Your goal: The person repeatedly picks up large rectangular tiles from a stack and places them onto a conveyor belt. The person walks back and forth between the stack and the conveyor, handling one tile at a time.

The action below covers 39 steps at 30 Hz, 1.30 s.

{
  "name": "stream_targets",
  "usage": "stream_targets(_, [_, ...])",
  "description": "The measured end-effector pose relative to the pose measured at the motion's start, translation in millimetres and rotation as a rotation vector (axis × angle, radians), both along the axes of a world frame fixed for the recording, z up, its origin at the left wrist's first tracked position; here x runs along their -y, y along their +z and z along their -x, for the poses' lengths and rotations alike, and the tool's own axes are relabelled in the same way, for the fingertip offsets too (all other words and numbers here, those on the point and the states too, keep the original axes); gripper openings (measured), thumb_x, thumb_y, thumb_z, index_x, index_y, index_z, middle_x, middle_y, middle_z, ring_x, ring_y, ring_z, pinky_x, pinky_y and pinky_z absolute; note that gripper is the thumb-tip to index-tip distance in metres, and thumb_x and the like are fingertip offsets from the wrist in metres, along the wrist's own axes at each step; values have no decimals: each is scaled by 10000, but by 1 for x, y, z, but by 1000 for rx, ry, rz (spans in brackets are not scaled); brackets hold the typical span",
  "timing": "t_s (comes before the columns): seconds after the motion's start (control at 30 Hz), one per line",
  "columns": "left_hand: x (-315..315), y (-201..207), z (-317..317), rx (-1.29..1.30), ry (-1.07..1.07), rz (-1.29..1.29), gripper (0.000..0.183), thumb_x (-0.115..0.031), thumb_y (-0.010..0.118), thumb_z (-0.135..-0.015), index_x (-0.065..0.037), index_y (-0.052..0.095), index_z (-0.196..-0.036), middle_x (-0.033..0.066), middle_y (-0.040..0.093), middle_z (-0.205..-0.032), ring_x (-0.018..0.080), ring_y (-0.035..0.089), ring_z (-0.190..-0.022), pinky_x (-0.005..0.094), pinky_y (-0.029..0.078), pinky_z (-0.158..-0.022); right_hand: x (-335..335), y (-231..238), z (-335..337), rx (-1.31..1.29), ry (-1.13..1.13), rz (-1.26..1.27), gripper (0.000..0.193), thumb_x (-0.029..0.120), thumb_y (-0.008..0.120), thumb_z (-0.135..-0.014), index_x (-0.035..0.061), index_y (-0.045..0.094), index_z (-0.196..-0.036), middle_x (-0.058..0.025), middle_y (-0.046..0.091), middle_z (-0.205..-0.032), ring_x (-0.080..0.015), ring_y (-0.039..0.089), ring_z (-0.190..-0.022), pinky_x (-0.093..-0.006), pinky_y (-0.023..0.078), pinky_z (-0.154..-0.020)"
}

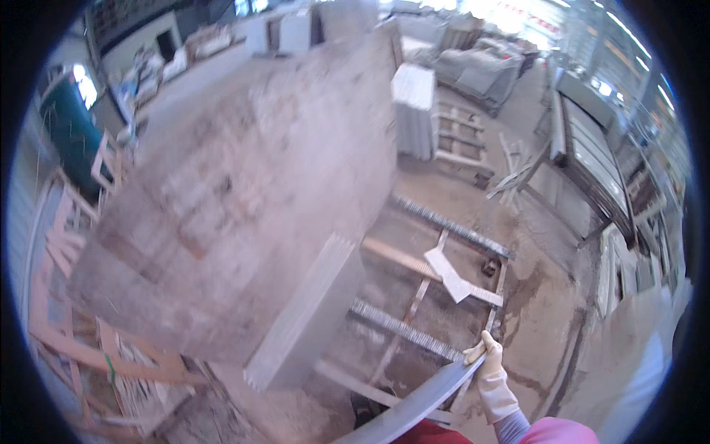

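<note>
My right hand (488, 361), in a pale cream glove, is closed on the upper right end of a long grey slab (421, 405). That slab slants down to the lower edge, where its other end leaves the picture. My left hand is not in view. A stack of grey slabs (307, 318) stands on edge to the left of the held slab. Between the stack and my right hand lies a low metal frame (407, 328) with ridged bars. On the frame rests a whitish flat piece (447, 274) of irregular shape.
A large dusty brown panel (296, 163) fills the middle left. Wooden frames (111, 359) stand at the left edge. Farther off are another slab stack (414, 111), a pallet (460, 135) and a long metal-framed bench (592, 159) at the right.
</note>
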State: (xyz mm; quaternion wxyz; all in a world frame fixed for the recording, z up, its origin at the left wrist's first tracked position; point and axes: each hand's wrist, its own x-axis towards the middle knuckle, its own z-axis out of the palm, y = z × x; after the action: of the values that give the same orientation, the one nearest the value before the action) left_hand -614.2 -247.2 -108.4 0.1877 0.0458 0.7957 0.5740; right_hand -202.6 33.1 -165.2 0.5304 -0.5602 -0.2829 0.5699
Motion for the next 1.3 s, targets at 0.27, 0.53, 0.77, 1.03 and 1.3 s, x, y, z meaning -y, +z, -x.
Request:
stream_targets(0.27, [23,37,-25,44,-166,-141,209,-169,520,-820,-6,637,-759,110,628,-700,222,589,-678,386,511,-724,48,110,-52,56,-313,-91,569,410,444,-912,94,478,-440,-128,493,-407,-261,496,-371,-363,496,-543])
stream_targets(0.53, [84,49,-38,51,-228,-259,199,-124,500,-816,-12,626,-709,103,609,-635,217,581,-630,378,508,-712,190,183,-89,64,-585,-256,534,436,525,-869,103,427,-464,-112,459,-401,-238,486,-422,-350,460,-546])
stream_targets(0.77, [113,64,-37,107,-426,-226,211,-124,502,-805,-19,600,-650,125,625,-662,225,591,-628,386,512,-644,290,198,-119,155,-725,-212,553,472,524,-870,129,418,-450,-105,438,-362,-238,458,-322,-320,434,-407])
stream_targets(1.03, [98,81,-84,160,-639,-223,214,-128,510,-799,-10,606,-647,132,632,-679,232,599,-639,389,520,-640,394,188,-187,179,-874,-102,571,464,495,-876,121,432,-424,-124,445,-369,-260,448,-346,-355,460,-524])
stream_targets(1.3, [76,87,-228,231,-891,-258,218,-131,519,-793,-1,611,-644,139,638,-695,240,608,-649,391,527,-636,512,154,-317,106,-1152,-63,595,470,464,-896,118,423,-418,-143,453,-375,-271,448,-350,-359,464,-539])
